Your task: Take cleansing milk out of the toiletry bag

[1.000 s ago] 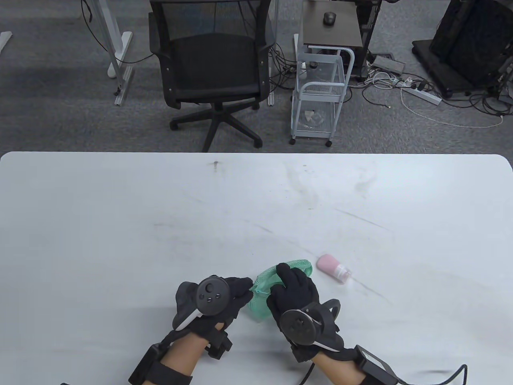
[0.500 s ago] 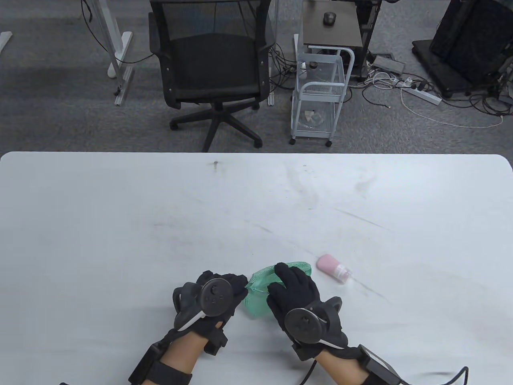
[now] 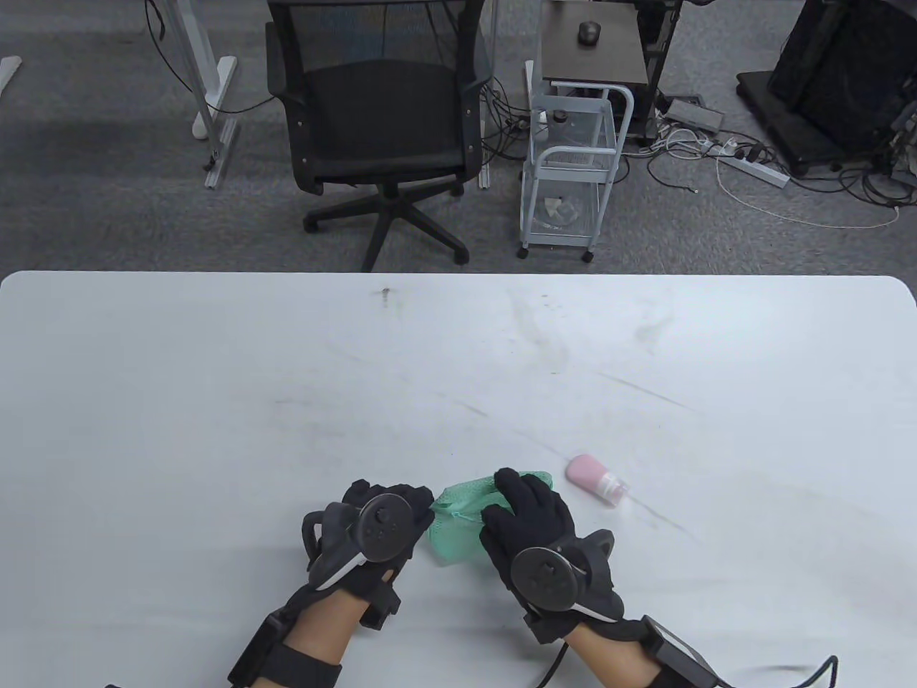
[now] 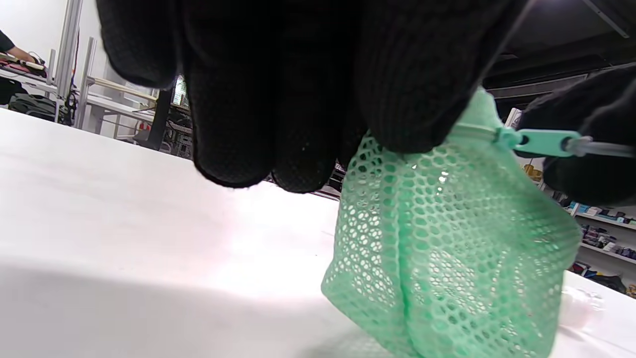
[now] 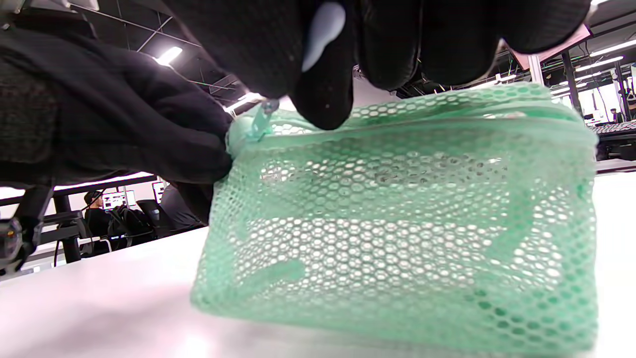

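The left hand's fingers (image 4: 397, 89) are curled down and pinch the top left corner of the green mesh toiletry bag (image 3: 458, 527), right at the end of its zip; in the left wrist view the thumb and forefinger close on the mesh just beside the green zipper pull (image 4: 539, 141). The right hand's fingers (image 5: 323, 84) bend over the bag's top edge from the near right, and its fingertips pinch the clear tab fixed to that pull, so this hand grips the pull and not the bottle.

The left hand (image 3: 380, 530) sits at the bag's left side, the right hand (image 3: 534, 530) lies over the bag's right part; the bag stands on the white table (image 3: 215, 373) between them, near the table's near edge, its mesh body sagging toward the table.

The cleansing milk (image 3: 597, 479), a small pink bottle with a clear cap, lies on its side on the table just to the right of the bag and a little farther away; its cap end points to the near right; it is outside the bag, apart from both hands, with the right hand's fingers nearest to it but not touching.

Beyond the table's far edge stand a black office chair (image 3: 380, 122) and a white wire trolley (image 3: 573, 165).
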